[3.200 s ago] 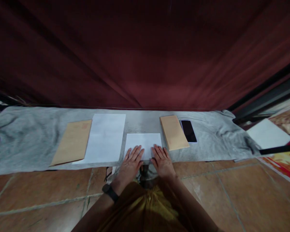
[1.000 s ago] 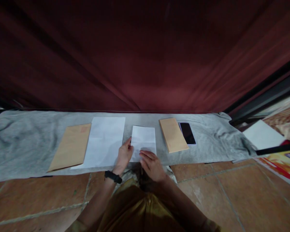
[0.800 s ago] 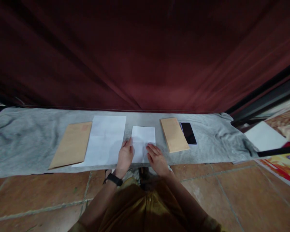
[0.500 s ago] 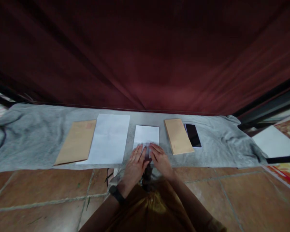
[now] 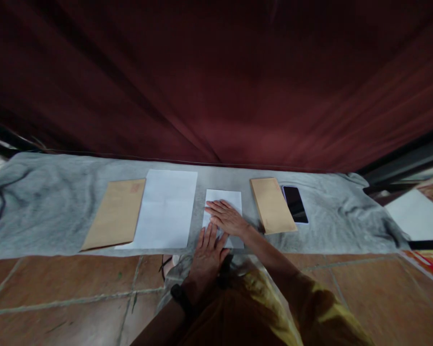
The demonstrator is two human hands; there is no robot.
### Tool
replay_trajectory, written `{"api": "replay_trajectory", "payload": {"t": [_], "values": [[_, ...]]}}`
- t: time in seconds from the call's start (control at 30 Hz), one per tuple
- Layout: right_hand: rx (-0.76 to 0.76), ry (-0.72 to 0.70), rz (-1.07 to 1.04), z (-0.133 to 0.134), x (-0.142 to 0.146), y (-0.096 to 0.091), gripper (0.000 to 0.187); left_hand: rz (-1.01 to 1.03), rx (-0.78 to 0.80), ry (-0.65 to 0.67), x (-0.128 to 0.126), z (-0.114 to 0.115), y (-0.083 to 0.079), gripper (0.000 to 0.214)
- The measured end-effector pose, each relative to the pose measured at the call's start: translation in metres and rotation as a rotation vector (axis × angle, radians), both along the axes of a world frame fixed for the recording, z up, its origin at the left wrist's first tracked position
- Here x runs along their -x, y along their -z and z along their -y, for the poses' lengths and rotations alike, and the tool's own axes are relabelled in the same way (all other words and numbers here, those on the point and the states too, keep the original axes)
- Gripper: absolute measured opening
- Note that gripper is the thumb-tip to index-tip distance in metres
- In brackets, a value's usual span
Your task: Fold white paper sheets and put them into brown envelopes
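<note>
In the head view, a small white sheet of paper (image 5: 234, 197), apparently folded, lies at the middle of the cloth-covered table. My right hand (image 5: 226, 218) rests flat on it, fingers stretched to the left. Just below, my left hand (image 5: 207, 254) lies with spread fingers over the paper's lower left part, its fingertips close to the right hand. Both hands cover much of the sheet. To the left is a stack or sheet of larger white paper (image 5: 169, 209). A stack of brown envelopes (image 5: 274, 206) sits to the right.
A larger brown envelope (image 5: 117, 209) overlaps the white paper's left side. A phone (image 5: 295, 204) lies beside the right envelopes. Grey cloth (image 5: 346, 216) covers the narrow table. Behind it hangs a dark red curtain (image 5: 216, 96); tiled floor (image 5: 75, 283) shows in front.
My right hand has moved up and left across the small paper, turning its fingers leftward. My left hand stays near the lower edge. The paper's lower part now shows at the right.
</note>
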State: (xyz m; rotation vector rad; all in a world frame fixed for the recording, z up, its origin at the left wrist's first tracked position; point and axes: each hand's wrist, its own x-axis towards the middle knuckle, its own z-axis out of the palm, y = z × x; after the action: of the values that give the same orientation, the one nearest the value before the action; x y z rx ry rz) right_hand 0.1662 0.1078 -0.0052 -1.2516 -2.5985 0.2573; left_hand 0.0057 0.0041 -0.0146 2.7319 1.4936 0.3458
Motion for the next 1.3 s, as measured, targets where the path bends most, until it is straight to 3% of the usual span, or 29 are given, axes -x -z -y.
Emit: {"api": "replay_trajectory", "payload": {"t": [0.27, 0.57, 0.67, 0.8, 0.97, 1.3], "values": [[-0.044, 0.039, 0.075, -0.05, -0.003, 0.008, 0.047, 0.003, -0.019, 0.012, -0.002, 0.005, -0.009, 0.07], [-0.045, 0.168, 0.035, -0.078, -0.01, 0.003, 0.048, -0.005, -0.025, 0.05, -0.003, 0.011, -0.012, 0.073], [-0.047, 0.26, -0.05, -0.06, -0.008, -0.003, 0.049, -0.017, -0.016, 0.047, -0.003, 0.011, -0.008, 0.069], [-0.024, 0.28, -0.152, 0.003, 0.0, -0.003, 0.051, -0.004, 0.019, 0.048, -0.004, 0.011, -0.002, 0.055], [-0.002, 0.343, -0.066, 0.071, -0.009, 0.004, 0.05, -0.023, 0.044, 0.055, -0.003, 0.011, -0.005, 0.046], [-0.096, 0.436, 0.009, 0.101, -0.039, 0.005, 0.06, -0.057, -0.061, 0.021, 0.014, 0.022, -0.003, 0.076]]}}
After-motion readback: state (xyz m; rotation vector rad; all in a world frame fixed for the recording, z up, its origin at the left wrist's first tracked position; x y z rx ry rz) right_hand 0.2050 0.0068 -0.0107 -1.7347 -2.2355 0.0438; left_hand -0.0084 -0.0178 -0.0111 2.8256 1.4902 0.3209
